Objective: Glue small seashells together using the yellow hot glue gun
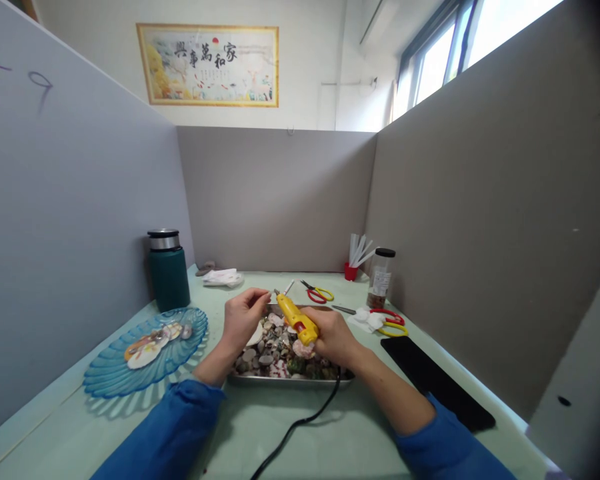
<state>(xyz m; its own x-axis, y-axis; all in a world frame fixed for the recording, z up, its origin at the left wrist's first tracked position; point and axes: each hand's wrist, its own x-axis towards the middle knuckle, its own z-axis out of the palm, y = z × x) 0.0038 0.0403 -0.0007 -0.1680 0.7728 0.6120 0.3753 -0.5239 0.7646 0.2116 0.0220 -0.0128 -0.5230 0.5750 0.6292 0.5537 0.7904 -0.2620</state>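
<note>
My right hand [333, 333] is wrapped round the rear of a yellow hot glue gun [296, 317], its nozzle pointing up and left. A black cord [307, 420] runs from the gun toward the table's front edge. Close to the nozzle, my left hand [244, 317] is closed in a pinch; whatever is between the fingertips is too small to name. Below both hands lies a metal tray [280, 381] full of seashells [266, 347] and small stones. To the left, a blue scalloped plate [105, 373] carries several shells [153, 347] grouped together.
A green bottle [169, 277] stands behind the plate, near a white packet [222, 277]. Toward the back right are scissors [317, 293], a red cup [351, 271] of glue sticks [360, 250], a lidded jar [381, 280], red-yellow scissors [393, 321] and a black mat [435, 380]. Grey partitions [280, 200] enclose the table.
</note>
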